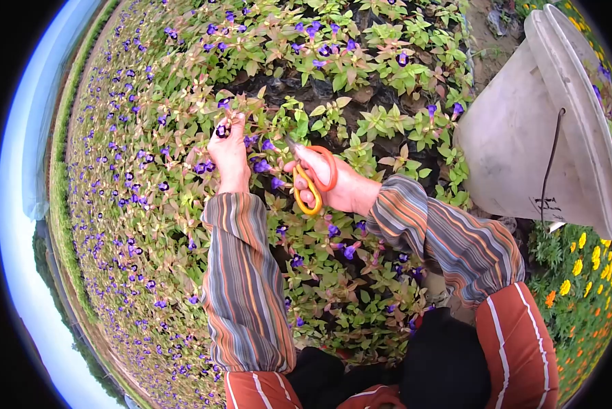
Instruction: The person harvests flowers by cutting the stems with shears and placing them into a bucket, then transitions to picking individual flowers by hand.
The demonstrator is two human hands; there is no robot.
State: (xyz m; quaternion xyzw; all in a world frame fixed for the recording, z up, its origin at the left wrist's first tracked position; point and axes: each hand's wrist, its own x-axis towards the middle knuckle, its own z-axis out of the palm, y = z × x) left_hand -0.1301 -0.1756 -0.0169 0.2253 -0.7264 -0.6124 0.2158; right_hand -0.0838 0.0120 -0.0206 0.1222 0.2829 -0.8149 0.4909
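My left hand [229,155] is closed in a pinch among the leaves, with a dark purple flower [222,131] at its fingertips. To its right, my right hand [343,183] grips scissors [332,167] with one orange-red and one yellow handle loop. The blades point up and left into green foliage [297,121], partly hidden by leaves. Several violet blooms [261,165] hang in the gap between the two hands.
A large whitish bucket [510,129] with a wire handle lies tilted at the right. Yellow marigolds [577,267] grow below it. Dense purple-flowered plants [135,225] stretch away to the left. Dark plastic sheeting [319,92] shows between the plants.
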